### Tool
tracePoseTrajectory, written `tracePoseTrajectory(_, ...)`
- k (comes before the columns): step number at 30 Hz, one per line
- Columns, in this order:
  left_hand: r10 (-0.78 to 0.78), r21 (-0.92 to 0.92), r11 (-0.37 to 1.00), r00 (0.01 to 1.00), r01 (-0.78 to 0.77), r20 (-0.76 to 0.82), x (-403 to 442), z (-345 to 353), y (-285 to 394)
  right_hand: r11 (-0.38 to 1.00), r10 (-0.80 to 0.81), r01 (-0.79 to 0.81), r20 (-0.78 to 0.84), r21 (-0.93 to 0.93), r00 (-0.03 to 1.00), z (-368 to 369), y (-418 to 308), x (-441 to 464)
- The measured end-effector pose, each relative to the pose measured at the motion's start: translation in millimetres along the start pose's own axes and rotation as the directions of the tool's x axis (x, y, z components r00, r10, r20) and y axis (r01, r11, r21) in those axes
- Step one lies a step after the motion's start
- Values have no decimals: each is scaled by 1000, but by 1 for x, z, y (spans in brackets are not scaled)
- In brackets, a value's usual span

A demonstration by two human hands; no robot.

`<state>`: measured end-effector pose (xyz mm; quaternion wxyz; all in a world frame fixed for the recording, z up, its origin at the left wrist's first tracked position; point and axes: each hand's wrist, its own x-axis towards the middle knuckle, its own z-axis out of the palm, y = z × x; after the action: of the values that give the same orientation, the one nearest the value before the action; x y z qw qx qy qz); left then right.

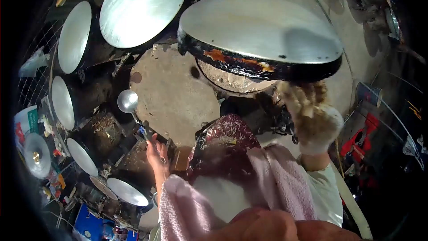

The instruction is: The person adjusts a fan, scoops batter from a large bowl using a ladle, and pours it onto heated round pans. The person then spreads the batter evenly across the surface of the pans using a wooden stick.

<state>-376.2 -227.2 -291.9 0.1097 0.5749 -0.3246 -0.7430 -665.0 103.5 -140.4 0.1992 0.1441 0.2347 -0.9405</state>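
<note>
A ladle (129, 102) is held by the left hand (158, 155), its fingers closed round the handle; the bowl is raised over the left edge of a round slab (174, 93). The right hand (314, 118), covered by a pale, stained glove, is placed at the near right edge of the big pan (263, 24); how tightly its fingers are closed cannot be told. The pan is seen tilted, far and to the right, its blackened side turned near. A second pan (142, 9) is set to its left, and smaller pans (75, 38) are ranged down the left.
</note>
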Motion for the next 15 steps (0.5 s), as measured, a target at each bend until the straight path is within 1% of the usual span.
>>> tracePoseTrajectory(2, 13, -41, 999, 999, -11, 38, -6, -11, 0, 947, -101, 132, 119, -293, 988, -46, 26, -28)
tracePoseTrajectory(3, 35, -56, 998, 998, -32, 61, -7, -19, -2, 857, -132, 206, 186, -472, 974, -64, 37, -35)
tracePoseTrajectory(4, 59, -74, 996, 995, -53, 83, -7, -27, -4, 702, -141, 269, 241, -659, 960, -79, 50, -40)
tracePoseTrajectory(5, 56, -104, 993, 997, -50, 59, -13, -26, -2, 434, -116, 313, 292, -844, 949, -91, 63, -41)
tracePoseTrajectory(6, 71, -111, 992, 995, -62, 75, -14, -36, -4, 91, -54, 339, 335, -936, 941, -102, 74, -37)
tracePoseTrajectory(7, 88, -122, 990, 992, -76, 92, -16, -48, -8, -235, 11, 373, 381, -898, 924, -113, 88, -35)
tracePoseTrajectory(8, 105, -131, 987, 989, -90, 108, -19, -60, -12, -252, 43, 292, 291, -923, 956, -123, 103, -33)
tracePoseTrajectory(9, 104, -147, 985, 992, -93, 70, -27, -64, -13, 607, -56, -4, -48, -795, 997, -130, 118, -31)
tracePoseTrajectory(10, 107, -163, 982, 992, -96, 59, -31, -78, -17, 985, 167, -167, -327, 28, 930, -135, 135, -30)
tracePoseTrajectory(12, 111, -189, 977, 993, -102, 37, -43, -108, -25, 977, 189, -153, -272, 149, 943, -179, 159, -15)
tracePoseTrajectory(13, 104, -205, 974, 994, -97, 24, -53, -128, -29, 993, 83, -106, -347, -48, 934, -173, 172, -20)
tracePoseTrajectory(14, 126, -232, 966, 992, -118, 23, -54, -147, -38, 995, 98, -101, -342, 8, 934, -187, 178, -19)
tracePoseTrajectory(15, 146, -255, 957, 989, -136, 21, -54, -173, -51, 996, 86, -92, -406, 5, 910, -200, 187, -13)
